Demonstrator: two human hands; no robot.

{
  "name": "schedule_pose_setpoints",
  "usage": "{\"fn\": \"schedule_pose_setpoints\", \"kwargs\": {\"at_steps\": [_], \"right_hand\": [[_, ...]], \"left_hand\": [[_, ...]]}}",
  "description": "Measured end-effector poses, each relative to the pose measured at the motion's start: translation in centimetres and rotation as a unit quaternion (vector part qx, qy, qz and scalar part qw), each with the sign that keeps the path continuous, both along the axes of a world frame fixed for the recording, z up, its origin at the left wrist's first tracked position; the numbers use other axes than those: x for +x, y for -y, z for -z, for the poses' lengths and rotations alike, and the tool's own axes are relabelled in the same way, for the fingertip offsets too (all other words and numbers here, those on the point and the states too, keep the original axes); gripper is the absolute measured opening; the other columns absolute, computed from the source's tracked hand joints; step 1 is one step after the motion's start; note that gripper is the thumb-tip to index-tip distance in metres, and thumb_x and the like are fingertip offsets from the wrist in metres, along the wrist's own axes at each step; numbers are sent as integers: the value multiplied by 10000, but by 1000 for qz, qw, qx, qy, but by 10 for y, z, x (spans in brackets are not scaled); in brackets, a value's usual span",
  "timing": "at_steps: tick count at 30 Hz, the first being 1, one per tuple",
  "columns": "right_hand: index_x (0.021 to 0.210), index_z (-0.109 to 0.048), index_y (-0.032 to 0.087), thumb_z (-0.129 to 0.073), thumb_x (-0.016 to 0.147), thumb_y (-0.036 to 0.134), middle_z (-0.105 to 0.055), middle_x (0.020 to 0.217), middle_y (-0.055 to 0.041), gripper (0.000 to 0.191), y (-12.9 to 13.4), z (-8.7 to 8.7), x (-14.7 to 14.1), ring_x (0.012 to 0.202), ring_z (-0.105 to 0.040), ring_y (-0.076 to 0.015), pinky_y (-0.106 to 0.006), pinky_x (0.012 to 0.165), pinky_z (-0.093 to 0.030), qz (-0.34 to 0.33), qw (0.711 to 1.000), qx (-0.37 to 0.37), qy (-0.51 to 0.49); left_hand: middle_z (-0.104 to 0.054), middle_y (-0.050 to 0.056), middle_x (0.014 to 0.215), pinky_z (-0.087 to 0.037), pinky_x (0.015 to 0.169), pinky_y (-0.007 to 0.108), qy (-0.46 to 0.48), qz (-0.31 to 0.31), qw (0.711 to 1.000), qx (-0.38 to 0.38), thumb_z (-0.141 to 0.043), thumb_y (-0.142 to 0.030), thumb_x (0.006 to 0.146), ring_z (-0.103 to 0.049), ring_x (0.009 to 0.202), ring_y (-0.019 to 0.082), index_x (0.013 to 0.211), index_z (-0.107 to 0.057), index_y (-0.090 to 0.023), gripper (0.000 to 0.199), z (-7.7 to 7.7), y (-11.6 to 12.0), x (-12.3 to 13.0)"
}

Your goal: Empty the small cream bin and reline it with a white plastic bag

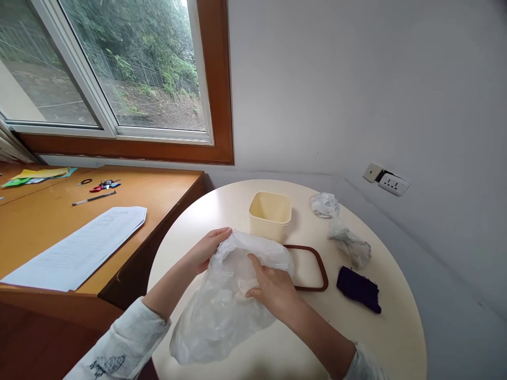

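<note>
A translucent white plastic bag [222, 322] hangs open over the front of the round table, with something pale inside that I cannot make out. My left hand [208, 250] grips the bag's upper left rim. My right hand [273, 287] is at the bag's mouth, its thumb and index finger apart and the other fingers hidden beneath. Just behind the bag stands a cream square container [270, 211], open at the top. A brown rectangular frame [322, 272] lies flat to the right, partly covered by the bag.
On the round table's [400, 327] right side lie two crumpled plastic bags [325, 205] and a folded dark purple cloth [358, 289]. The wooden desk [170, 184] at left holds papers [79, 248], a pen [94, 198] and keys [106, 184]. A wall socket [394, 183] is at right.
</note>
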State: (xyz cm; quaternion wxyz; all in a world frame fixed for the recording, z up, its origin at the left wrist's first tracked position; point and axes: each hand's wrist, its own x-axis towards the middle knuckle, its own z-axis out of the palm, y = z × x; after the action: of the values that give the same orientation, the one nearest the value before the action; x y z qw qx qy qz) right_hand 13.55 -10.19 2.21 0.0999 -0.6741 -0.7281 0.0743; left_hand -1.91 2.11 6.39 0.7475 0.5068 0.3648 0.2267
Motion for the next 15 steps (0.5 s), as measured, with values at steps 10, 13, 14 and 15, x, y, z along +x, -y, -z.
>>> {"fn": "schedule_pose_setpoints", "kwargs": {"at_steps": [10,13,14,15], "right_hand": [[758,-553,182,-443,780,108,-628,705,-31,134,-2,9,13,635,-564,-149,-238,577,-364,5,987,85,-137],[713,-498,187,-446,822,197,-564,715,-9,121,7,-8,25,682,-525,-139,-244,644,-396,-35,928,143,-343],[690,-481,187,-451,831,231,-550,738,-13,151,9,-14,29,714,-524,-143,-250,669,-403,-40,902,156,-400],[669,-468,186,-459,834,257,-544,772,-21,180,11,-20,34,751,-525,-149,-257,694,-406,-38,878,168,-447]], "left_hand": [[-421,-36,596,-283,451,179,-77,-13,991,107,-572,-478,741,-385,512,79,649,-492,-165,336,-4,-5,-7],[-380,-44,572,-239,450,188,-136,-50,969,200,-543,-465,751,-335,497,76,594,-426,-170,355,-4,-13,-17],[-370,-47,566,-232,455,191,-149,-61,962,220,-536,-457,752,-324,496,77,586,-411,-172,353,-3,-15,-20],[-354,-51,557,-223,458,195,-160,-73,955,237,-534,-448,750,-311,493,76,577,-396,-174,352,-2,-18,-23]]}}
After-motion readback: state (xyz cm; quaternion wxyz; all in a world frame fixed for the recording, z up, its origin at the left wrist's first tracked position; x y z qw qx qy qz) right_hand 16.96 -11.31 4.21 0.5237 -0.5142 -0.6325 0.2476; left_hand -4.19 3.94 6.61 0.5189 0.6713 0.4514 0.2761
